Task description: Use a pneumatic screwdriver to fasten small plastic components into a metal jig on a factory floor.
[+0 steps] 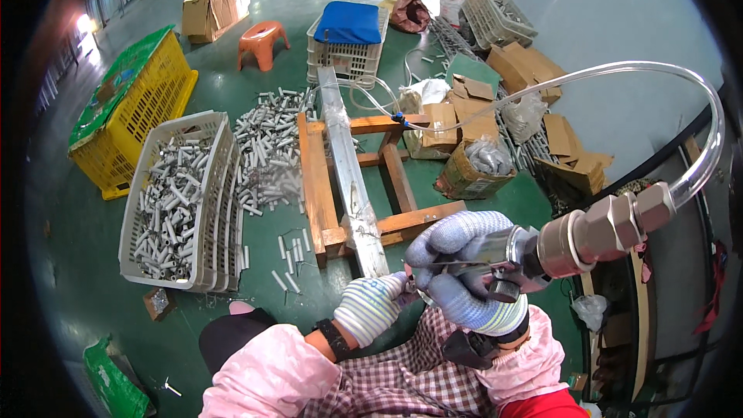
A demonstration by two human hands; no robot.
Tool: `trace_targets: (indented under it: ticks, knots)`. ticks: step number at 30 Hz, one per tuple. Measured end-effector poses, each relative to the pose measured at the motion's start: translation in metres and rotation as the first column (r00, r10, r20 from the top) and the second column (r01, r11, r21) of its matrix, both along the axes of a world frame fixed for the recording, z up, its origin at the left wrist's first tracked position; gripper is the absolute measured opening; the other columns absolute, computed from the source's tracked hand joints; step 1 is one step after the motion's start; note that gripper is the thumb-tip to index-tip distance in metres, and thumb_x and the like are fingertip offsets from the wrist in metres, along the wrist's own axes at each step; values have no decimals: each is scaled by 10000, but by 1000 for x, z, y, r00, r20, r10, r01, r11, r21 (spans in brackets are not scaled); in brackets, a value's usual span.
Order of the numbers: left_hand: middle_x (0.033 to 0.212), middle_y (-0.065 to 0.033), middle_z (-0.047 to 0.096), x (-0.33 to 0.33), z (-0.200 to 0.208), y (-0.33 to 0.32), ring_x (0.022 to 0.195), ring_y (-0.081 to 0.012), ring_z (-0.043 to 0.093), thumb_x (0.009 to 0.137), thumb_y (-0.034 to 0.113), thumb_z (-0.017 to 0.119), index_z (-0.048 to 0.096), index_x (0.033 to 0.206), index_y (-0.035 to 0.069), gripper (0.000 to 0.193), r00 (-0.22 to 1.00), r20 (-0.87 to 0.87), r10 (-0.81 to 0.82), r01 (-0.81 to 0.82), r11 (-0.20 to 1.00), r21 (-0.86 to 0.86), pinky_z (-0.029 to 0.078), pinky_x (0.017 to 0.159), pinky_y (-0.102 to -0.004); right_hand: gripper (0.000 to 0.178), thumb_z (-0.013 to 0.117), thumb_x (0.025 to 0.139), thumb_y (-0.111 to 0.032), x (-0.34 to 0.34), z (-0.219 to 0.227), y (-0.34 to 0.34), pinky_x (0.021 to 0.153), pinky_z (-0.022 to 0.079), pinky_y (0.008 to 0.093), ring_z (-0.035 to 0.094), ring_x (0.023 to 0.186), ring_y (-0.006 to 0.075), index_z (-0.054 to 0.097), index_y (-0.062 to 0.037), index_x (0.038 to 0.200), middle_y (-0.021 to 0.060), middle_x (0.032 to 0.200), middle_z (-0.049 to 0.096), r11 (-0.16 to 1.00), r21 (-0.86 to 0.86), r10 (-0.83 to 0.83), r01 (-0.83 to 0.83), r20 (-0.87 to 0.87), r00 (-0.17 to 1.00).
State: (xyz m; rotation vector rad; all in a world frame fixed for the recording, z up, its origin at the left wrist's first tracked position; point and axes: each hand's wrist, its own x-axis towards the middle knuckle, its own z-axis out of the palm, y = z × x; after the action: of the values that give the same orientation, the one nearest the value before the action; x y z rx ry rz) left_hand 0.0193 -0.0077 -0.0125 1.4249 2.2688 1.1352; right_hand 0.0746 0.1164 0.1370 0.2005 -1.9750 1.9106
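1. The left hand [367, 310] is wearing a striped glove. Its fingertips are pinching a small piece [410, 283]. The fingers are hiding most of it, so I cannot tell what it is.
2. The right hand [468, 263] is wearing a gray-blue glove. Its fingers are curling tight around a shiny air tool [517, 251].
3. The air tool is lying on its side in that hand, above the person's lap. Its front end is pointing toward the left fingertips. I cannot tell if it is touching the small piece.
4. Big metal joints [611, 226] are sitting on the back of the tool. A clear hose [721, 120] is coming out of them and bending up and over to the left.
5. A long metal bar [352, 178] is resting on a wooden frame [316, 178] in front of the person. Its near end is sitting just beyond the left hand.
6. On the left, a white basket [219, 220] is holding lots of little gray tubes [169, 217]. A big pile of tubes [267, 131] is lying on the green floor [220, 77] between the basket and the frame.
7. Farther back, a yellow crate [151, 124], an orange stool [263, 39] and a cardboard box [217, 11] are standing on the floor. A blue pad [348, 23] is lying on a white crate [348, 58].
8. The person is wearing a checked apron [387, 371] and pink sleeves [275, 368].
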Motion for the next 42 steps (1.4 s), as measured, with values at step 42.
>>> trace_targets:
  ticks: [42]
  knots:
    - [886, -110, 683, 4, 21, 4, 783, -254, 669, 872, 272, 609, 647, 1066, 98, 262, 949, 313, 36, -110, 969, 221, 510, 706, -335, 416, 693, 773, -149, 18, -38, 70, 628, 490, 338, 584, 641, 180, 523, -53, 1140, 107, 952, 612, 789, -589, -333, 176, -169, 928]
